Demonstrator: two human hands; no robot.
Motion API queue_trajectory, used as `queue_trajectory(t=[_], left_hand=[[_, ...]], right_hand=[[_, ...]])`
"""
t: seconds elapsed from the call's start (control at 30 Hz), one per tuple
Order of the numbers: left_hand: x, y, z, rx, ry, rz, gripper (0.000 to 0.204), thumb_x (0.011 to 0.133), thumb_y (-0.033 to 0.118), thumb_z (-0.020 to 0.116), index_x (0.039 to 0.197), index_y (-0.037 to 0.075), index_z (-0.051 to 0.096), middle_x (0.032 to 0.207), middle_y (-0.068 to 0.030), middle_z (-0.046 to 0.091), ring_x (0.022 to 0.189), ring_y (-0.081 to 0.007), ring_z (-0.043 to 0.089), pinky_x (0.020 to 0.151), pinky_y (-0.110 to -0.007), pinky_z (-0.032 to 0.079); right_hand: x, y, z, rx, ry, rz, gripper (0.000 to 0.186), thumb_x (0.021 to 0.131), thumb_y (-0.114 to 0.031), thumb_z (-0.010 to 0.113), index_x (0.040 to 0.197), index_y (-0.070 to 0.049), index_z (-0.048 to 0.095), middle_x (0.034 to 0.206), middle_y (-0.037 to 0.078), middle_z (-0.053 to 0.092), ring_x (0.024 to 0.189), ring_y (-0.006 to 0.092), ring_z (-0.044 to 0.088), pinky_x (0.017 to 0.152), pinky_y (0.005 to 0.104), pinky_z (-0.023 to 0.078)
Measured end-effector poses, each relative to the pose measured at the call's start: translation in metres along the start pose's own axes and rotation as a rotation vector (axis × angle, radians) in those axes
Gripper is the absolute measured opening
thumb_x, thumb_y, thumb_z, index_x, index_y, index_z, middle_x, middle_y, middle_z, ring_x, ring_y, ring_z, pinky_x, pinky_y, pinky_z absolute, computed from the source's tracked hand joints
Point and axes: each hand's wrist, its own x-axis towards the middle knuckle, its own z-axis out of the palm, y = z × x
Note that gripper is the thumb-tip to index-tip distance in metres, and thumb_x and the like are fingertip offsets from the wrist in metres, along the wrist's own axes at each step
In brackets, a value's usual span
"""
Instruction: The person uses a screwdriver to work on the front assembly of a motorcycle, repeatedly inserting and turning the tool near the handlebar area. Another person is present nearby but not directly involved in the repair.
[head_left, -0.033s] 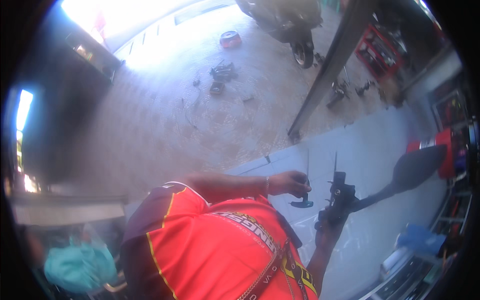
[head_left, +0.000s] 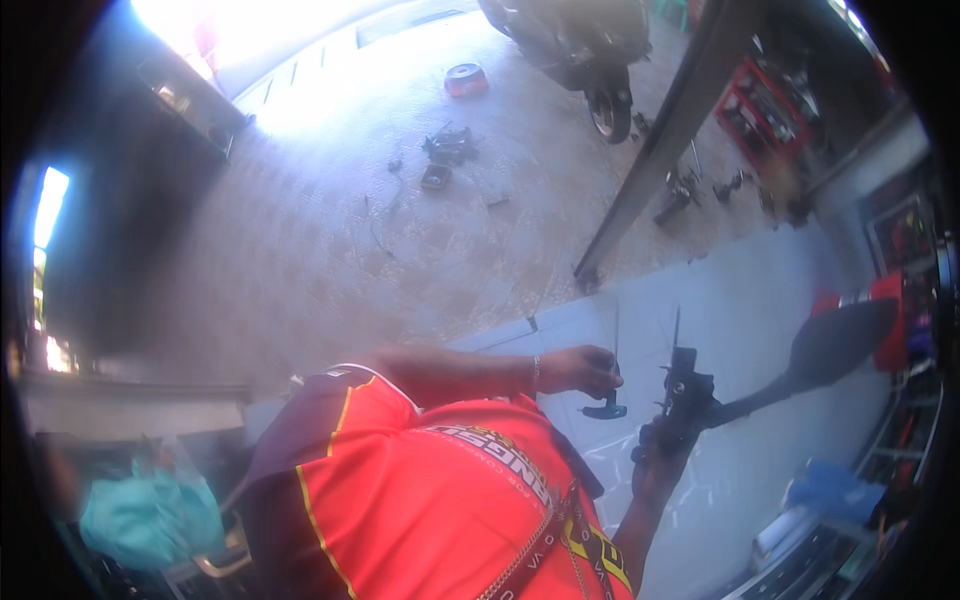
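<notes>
Mirror assembly (head_left: pixel 780 385): black, held at the right over a pale floor (head_left: pixel 300 260), with a dark two-wheeler (head_left: pixel 575 45) at the top of the view. We log its long axis as a slant: mirror head (head_left: pixel 845 345) at upper right, clamp block (head_left: pixel 688 388) at lower left, by the right hand (head_left: pixel 660 455). That block lies just right of the fingers of the left hand (head_left: pixel 580 372), narrow gap, not touching; right hand is nearer, being on it. T-handle tool (head_left: pixel 604 410) next: shaft points toward the top of the view, crossbar below the left fingers, which are clamped on the shaft. Right fingers look closed round the block's lower end; too dark for us to separate them. Thin rod (head_left: pixel 677 325) sticks up by the block; we can't tell what it belongs to. Writing: lettering on the red shirt (head_left: pixel 400 490) and dark strap (head_left: pixel 535 555), partly legible, not transcribed. We read none on mirror or tool.
</notes>
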Motion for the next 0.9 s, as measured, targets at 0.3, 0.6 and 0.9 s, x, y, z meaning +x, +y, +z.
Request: queue_trajectory(t=[0.3, 0.6, 0.9], left_hand=[[0.228, 0.135, -0.082, -0.055, 0.002, 0.056, 0.025, 0.097, 0.028, 0.074, 0.096, 0.008, 0.061, 0.091, -0.0003, 0.068, 0.086, -0.0098, 0.066, 0.077, -0.028, 0.055], [0.455, 0.281, -0.095, -0.051, 0.080, 0.083, 0.026, 0.098, 0.028, 0.072, 0.107, 0.005, 0.064, 0.096, -0.0017, 0.065, 0.090, -0.0121, 0.064, 0.084, -0.030, 0.056], [0.666, 0.374, -0.083, -0.210, 0.492, 0.180, 0.021, 0.100, 0.025, 0.070, 0.091, 0.009, 0.059, 0.079, 0.0004, 0.060, 0.070, -0.0101, 0.057, 0.068, -0.028, 0.050]], right_hand=[[0.263, -0.058, -0.041, -0.009, 0.228, 0.055, 0.096, 0.077, 0.004, 0.072, 0.158, -0.018, 0.025, 0.116, 0.010, 0.060, 0.090, 0.0157, 0.065, 0.062, 0.0236, 0.054], [0.527, -0.142, -0.134, 0.124, -0.007, 0.091, 0.095, 0.080, -0.001, 0.078, 0.157, -0.016, 0.025, 0.123, 0.012, 0.061, 0.095, 0.0178, 0.068, 0.067, 0.0283, 0.057], [0.812, -0.264, -0.245, -0.011, -0.399, 0.196, 0.094, 0.082, -0.011, 0.085, 0.154, -0.015, 0.025, 0.115, 0.010, 0.066, 0.090, 0.0173, 0.070, 0.061, 0.0270, 0.052]])
